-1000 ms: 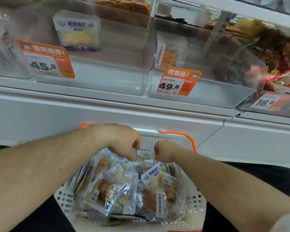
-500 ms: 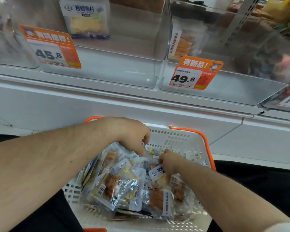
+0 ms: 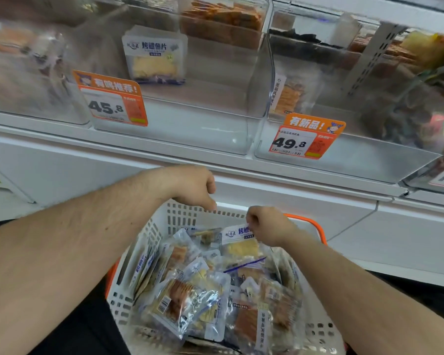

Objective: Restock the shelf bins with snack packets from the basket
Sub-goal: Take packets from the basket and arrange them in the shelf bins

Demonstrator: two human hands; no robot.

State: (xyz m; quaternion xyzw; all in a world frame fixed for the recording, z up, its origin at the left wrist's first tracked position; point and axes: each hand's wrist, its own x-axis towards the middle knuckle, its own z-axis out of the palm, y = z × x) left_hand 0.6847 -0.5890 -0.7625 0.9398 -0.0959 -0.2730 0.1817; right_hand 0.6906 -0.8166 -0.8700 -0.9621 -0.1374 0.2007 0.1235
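A white basket (image 3: 180,216) with orange handles sits below me, filled with several clear snack packets. My right hand (image 3: 267,228) pinches the top edge of a white-and-blue fish-slice packet (image 3: 241,245) and holds it upright above the pile. My left hand (image 3: 198,188) hovers over the basket's far rim with loosely curled fingers and holds nothing. Straight ahead is a clear shelf bin (image 3: 190,119) with one matching fish-slice packet (image 3: 155,58) standing at its back.
Orange price tags 45.8 (image 3: 110,101) and 49.8 (image 3: 306,135) hang on the bin fronts. A second clear bin (image 3: 356,160) to the right holds an orange snack packet (image 3: 291,97). A white shelf ledge (image 3: 280,180) runs between bins and basket.
My right hand took hold of the fish-slice packet in the pile and lifted it upright. My left hand rose from the packets to above the basket's rim.
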